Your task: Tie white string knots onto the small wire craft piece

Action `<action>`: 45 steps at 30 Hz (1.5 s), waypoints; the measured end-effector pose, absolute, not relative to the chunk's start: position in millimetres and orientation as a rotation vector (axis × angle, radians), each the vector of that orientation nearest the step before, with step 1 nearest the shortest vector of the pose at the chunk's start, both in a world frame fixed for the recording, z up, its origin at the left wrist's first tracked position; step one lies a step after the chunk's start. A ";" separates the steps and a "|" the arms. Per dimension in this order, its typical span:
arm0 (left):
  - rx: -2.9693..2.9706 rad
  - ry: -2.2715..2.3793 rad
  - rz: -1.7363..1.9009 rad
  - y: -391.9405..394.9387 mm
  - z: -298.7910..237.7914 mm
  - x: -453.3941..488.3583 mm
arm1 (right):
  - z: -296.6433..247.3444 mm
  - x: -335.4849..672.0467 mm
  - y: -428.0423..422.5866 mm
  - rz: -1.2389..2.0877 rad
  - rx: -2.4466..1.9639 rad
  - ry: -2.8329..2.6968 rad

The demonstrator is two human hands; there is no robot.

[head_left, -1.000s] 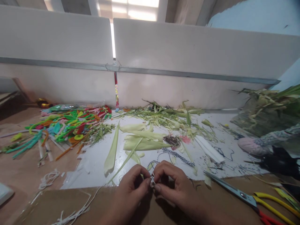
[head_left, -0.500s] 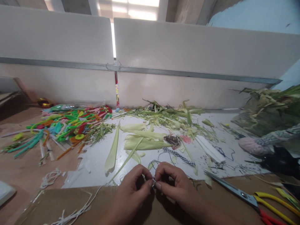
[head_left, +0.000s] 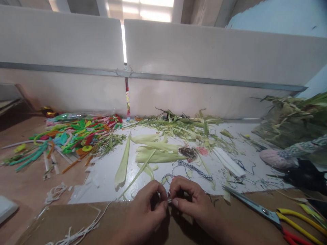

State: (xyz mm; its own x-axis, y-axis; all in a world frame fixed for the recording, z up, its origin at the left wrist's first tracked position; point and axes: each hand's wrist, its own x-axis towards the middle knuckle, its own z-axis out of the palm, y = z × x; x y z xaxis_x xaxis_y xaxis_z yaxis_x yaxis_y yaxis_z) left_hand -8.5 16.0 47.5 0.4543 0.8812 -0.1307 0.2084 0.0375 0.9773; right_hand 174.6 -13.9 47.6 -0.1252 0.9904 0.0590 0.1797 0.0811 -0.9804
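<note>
Strand point(head_left: 169, 200) slightly lower — white, thin

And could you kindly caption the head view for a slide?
Left hand and right hand pinch a small pale piece near green leaves and scissors.

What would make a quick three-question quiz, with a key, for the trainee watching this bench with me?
1. Multiple choice: What lies on the brown cardboard, to the left of the left hand?
a) a hammer
b) white strings
c) a metal spoon

2. True or false: The scissors are held in the right hand.

3. Short answer: On which hand's side is the heap of colourful craft stems?

Key:
1. b
2. False: they lie to the right of that hand; the two hands pinch a thin pale piece.
3. The left hand's side.
</note>
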 end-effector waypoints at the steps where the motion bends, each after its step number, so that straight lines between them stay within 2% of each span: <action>1: 1.472 0.999 0.679 15.6 46.4 -9.0 | 47.9 174.5 -14.5 1.166 -1.223 -1.456; 17: 1.161 0.873 0.724 19.5 40.7 -7.6 | 36.2 173.0 -15.3 1.143 -1.188 -1.325; 33: 1.388 0.975 0.659 18.6 32.2 -3.3 | 33.9 172.0 -14.8 1.299 -1.109 -1.203; 45: 1.143 0.852 0.731 18.6 33.2 -6.0 | 37.8 173.6 -13.2 1.330 -1.205 -1.123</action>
State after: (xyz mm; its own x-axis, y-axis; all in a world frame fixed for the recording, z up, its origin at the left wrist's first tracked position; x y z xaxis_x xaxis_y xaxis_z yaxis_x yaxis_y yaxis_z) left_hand -6.0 18.6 33.2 0.4937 0.8473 -0.1959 -0.0644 0.2603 0.9634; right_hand 173.6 -13.2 37.8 -0.0271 0.9955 -0.0905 -0.0779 -0.0923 -0.9927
